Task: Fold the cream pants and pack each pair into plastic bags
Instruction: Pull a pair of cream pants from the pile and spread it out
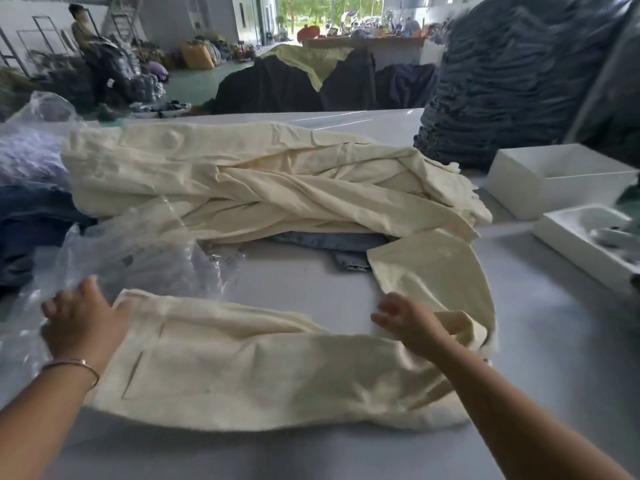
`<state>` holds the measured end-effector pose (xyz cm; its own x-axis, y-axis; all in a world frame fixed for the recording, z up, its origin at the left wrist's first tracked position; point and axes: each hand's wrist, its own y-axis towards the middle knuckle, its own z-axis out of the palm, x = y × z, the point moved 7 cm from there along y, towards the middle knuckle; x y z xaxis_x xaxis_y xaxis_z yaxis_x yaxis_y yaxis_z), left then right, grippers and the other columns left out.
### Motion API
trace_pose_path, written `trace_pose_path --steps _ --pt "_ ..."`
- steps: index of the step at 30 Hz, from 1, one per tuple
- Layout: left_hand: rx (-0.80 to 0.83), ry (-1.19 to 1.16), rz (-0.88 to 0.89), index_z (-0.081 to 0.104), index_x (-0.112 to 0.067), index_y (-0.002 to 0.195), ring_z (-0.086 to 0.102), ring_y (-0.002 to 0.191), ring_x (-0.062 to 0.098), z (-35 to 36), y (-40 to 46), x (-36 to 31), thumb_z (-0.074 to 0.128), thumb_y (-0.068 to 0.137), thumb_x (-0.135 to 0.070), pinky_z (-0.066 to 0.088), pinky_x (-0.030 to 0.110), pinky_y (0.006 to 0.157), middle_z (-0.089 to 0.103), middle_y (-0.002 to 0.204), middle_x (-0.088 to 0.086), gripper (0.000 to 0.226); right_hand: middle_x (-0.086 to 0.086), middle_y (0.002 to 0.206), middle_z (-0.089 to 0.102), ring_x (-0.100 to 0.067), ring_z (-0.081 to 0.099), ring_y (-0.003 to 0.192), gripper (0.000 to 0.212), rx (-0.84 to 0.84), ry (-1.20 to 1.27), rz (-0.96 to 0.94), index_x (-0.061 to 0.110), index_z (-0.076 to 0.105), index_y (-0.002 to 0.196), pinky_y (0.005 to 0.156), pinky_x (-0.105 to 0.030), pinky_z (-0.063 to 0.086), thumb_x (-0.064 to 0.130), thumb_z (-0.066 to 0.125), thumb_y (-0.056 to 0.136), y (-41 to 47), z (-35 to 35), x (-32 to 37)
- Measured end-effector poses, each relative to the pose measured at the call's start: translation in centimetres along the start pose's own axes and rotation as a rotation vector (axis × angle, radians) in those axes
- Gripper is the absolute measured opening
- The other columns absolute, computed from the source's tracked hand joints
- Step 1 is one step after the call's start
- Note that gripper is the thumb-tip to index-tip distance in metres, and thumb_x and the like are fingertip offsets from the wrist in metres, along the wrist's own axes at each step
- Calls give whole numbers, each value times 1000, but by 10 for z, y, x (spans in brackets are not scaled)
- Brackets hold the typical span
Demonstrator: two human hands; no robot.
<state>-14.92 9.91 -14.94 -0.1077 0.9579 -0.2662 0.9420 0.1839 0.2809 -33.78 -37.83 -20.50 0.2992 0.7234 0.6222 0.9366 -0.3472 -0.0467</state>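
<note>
Cream pants (249, 368) lie flat across the near part of the grey table (540, 393), waist end to the left, one leg bending away at the right and running up toward the far pile. The left hand (85, 322) rests on the waist end, palm down, fingers curled loosely over the cloth edge, with a thin metal bracelet (71, 367) around the wrist; whether the fingers pinch the cloth cannot be told through the blur. The right hand (408, 323) reaches in from the lower right with the forearm stretched across the leg, fingers spread and relaxed above the fold where the leg turns, gripping nothing that can be seen.

The cloth is matte, soft and creased, with straight slit pockets showing near the waist. Behind it a heap of cream pants (263, 181) lies crumpled in long twisted folds, and a strip of blue denim (332, 242) peeks out beneath it. Clear plastic bags (138, 258), glossy and wrinkled, lie just beside the left hand. Two white rectangular boxes (554, 181) sit at the right, near a tall stack of folded dark jeans (512, 81).
</note>
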Motion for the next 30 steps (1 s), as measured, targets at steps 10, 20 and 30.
trace_pose_path --steps 10,20,30 --pt "447 -284 919 49 -22 137 29 140 17 54 -220 -286 64 80 -58 14 26 115 40 148 -3 69 -21 130 46 -39 52 110 97 -287 499 761 2 29 140 88 -53 51 54 76 73 -38 -77 -179" --pt "581 310 935 35 -15 141 50 116 29 119 -341 -379 55 63 -78 28 42 106 55 126 8 102 -14 76 59 -28 57 65 11 102 1061 736 -2 58 90 57 -32 50 -6 54 80 -9 -63 -180" --pt "357 100 1075 53 -37 126 65 90 19 96 -330 -380 61 74 -46 46 30 72 69 96 -6 54 -19 116 66 -35 62 108 50 70 1759 228 3 65 116 93 -47 48 38 55 83 -68 -144 -209"
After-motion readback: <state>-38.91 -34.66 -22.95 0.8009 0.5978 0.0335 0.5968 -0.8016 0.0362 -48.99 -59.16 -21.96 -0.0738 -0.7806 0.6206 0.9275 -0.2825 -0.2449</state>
